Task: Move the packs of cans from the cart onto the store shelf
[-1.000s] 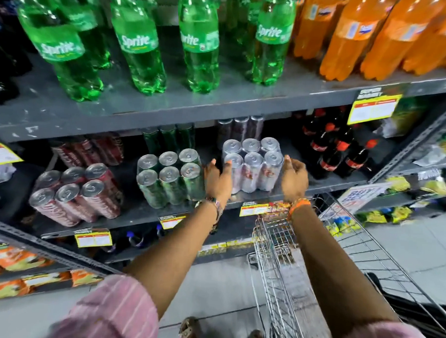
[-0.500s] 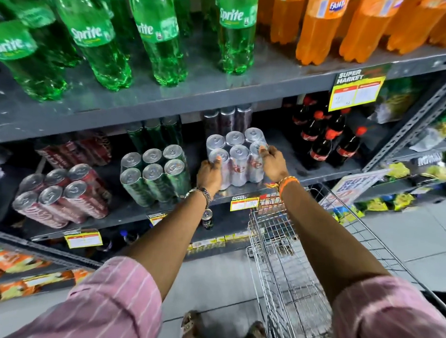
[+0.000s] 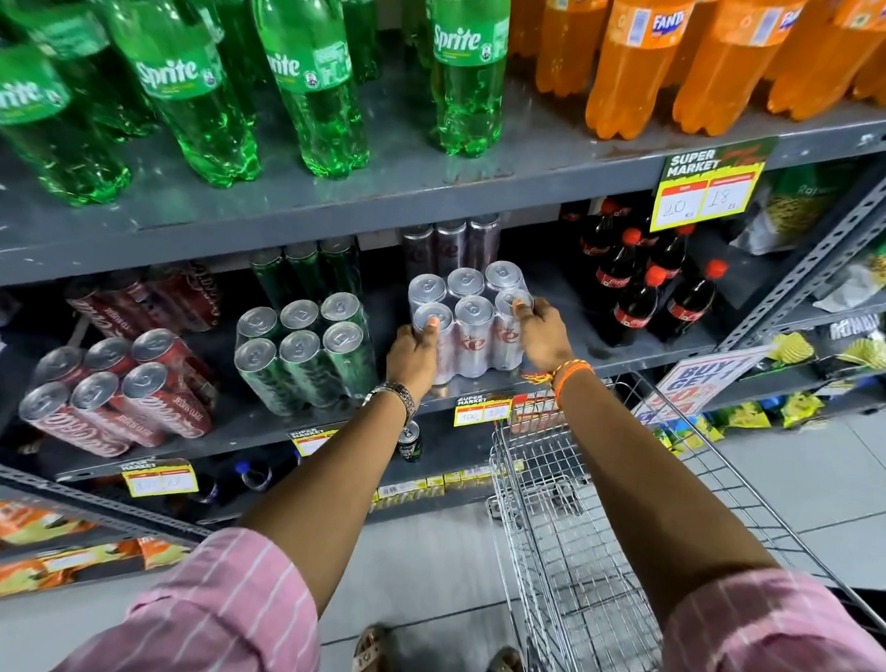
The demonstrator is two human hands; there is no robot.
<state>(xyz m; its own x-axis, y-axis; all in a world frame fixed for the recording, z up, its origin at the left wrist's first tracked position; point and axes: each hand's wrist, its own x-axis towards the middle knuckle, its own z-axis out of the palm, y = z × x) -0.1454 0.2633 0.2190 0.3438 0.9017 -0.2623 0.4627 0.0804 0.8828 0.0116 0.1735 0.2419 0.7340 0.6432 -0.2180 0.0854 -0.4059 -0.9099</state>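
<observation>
Hands flank a silver six-pack of cans (image 3: pixel 469 319) that stands upright on the middle shelf (image 3: pixel 582 359), near its front edge. The left hand (image 3: pixel 414 352) is closed on the pack's left front corner, its thumb lying across the top of the front-left can and its palm against the side. The right hand (image 3: pixel 541 332) clasps the opposite end, fingers curled over the rim of the front-right can. The pack sits squarely between the two hands, its base on the shelf. A metal watch (image 3: pixel 392 395) circles the left wrist and orange thread bands (image 3: pixel 566 374) the right; both pink striped sleeves are rolled up the forearms.

Just behind the held pack stands another silver pack (image 3: pixel 452 244), deeper in the shelf's shadow. Just beside it to the left stands a green six-pack (image 3: pixel 303 350), with more green cans behind. Further left are red six-packs (image 3: pixel 118 395), tilted in the wide-angle view. To the right of the held pack, apart from it, stands a cluster of dark cola bottles (image 3: pixel 651 289) with red caps.

Below the right arm is the wire cart (image 3: pixel 573 570), its front rim close to the shelf edge. On the top shelf stand green Sprite bottles (image 3: pixel 310 76) and orange Fanta bottles (image 3: pixel 641 60).
</observation>
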